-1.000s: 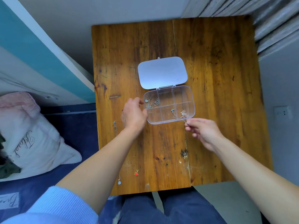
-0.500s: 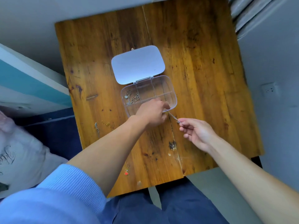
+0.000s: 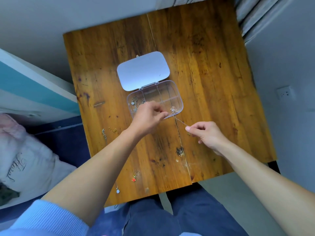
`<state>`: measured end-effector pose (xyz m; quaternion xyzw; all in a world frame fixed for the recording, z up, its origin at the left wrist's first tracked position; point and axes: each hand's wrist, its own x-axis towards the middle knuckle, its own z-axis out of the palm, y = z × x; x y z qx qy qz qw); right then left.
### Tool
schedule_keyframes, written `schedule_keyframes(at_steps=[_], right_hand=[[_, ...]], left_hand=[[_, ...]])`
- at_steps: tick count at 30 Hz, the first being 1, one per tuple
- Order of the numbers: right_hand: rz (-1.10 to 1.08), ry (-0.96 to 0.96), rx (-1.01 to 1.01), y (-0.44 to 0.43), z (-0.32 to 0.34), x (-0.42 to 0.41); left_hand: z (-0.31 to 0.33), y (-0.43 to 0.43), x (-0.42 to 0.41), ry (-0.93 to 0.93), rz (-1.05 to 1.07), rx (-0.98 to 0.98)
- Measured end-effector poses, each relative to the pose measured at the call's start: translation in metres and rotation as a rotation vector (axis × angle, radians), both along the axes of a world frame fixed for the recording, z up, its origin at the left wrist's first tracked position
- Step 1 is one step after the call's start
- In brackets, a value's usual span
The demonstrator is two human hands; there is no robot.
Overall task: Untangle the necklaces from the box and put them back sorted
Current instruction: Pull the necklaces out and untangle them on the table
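Clear compartment box (image 3: pixel 177 95) sits mid-tabletop (image 3: pixel 213 82), lid (image 3: pixel 143 70) flipped fully open and lying flat behind it. Left hand (image 3: pixel 150 114) reaches in from lower left, forearm angled up-right, knuckles up, fingers curled and pinched at the box's near edge; looks pinched on the gold chain (image 3: pixel 181 122), contact point hidden by the fingers. Right hand (image 3: pixel 206 133) is just off the box's near-right corner, thumb and forefinger closed on the chain's other end. Chain runs taut-ish diagonally between the hands, with a bunched part (image 3: pixel 174 109) in the near-right compartment. Silver necklaces (image 3: pixel 136 103) piled in the left compartment. Loose on the tabletop, left of the arm: a small gold piece (image 3: pixel 112 129), a silver chain (image 3: pixel 104 134), a red pendant (image 3: pixel 134 179), a pale pendant (image 3: pixel 117 191).
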<state>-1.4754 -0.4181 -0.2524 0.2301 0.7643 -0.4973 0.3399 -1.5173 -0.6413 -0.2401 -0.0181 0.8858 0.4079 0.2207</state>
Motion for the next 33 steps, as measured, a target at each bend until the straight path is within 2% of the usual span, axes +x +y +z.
schedule_keyframes(at_steps=[4, 6, 10, 21, 27, 33], right_hand=[[-0.031, -0.082, -0.174, -0.005, 0.014, -0.005], [-0.049, -0.126, -0.275, -0.008, 0.02, -0.005], [-0.012, -0.15, -0.284, -0.017, 0.027, 0.006], [0.2, -0.074, -0.074, -0.062, 0.008, 0.085], [0.245, -0.083, 0.057, -0.087, -0.025, 0.124], [0.389, -0.057, 0.257, -0.092, -0.042, 0.147]], left_hand=[[0.025, -0.033, 0.006, -0.371, 0.24, 0.393], [0.033, -0.048, 0.011, -0.427, 0.333, 0.459], [0.04, -0.07, 0.028, -0.377, 0.442, 0.383], [0.02, -0.117, 0.068, -0.143, 0.545, 0.04], [-0.006, -0.113, 0.061, -0.232, 0.418, -0.029], [-0.027, -0.095, 0.049, -0.184, 0.287, -0.129]])
